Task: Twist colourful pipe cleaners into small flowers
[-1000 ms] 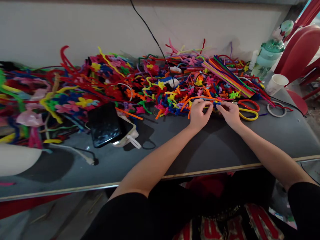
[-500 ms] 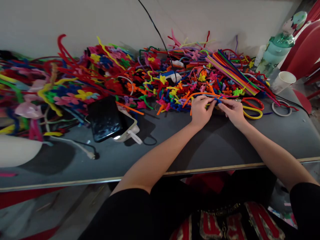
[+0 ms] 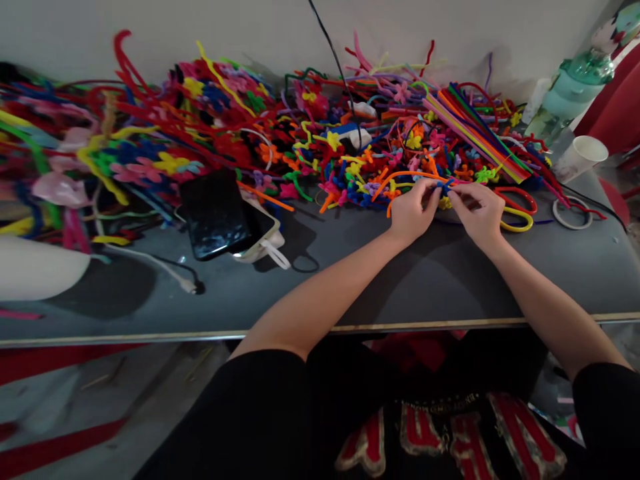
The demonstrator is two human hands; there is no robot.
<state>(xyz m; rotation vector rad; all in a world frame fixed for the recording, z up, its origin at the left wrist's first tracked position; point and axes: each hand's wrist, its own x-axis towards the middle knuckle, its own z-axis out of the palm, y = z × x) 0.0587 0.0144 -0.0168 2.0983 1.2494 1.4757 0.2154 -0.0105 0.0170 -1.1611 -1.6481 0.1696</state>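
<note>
A small piece of blue pipe cleaner (image 3: 443,187) is pinched between my two hands, just above the front of the heap. My left hand (image 3: 414,212) grips its left side between thumb and fingers. On the other side my right hand (image 3: 477,208) is closed on it, fingertips close to those of the left. The shape of the blue piece is partly covered by the fingers. An orange pipe cleaner (image 3: 400,176) arches behind my left hand. Right beside my right hand lie scissors with red and yellow handles (image 3: 517,219), their blades hidden.
A heap of colourful pipe cleaners and fuzzy flowers (image 3: 210,143) runs along the wall. A black phone (image 3: 213,223), a white cable (image 3: 165,267) and a grey ring (image 3: 570,213) lie on the table (image 3: 350,293). A paper cup (image 3: 583,159) and green bottle (image 3: 573,93) stand at right.
The view has tilted slightly, so the table sits higher in the picture. My hands stay together on the blue pipe cleaner, and more blue shows between them.
</note>
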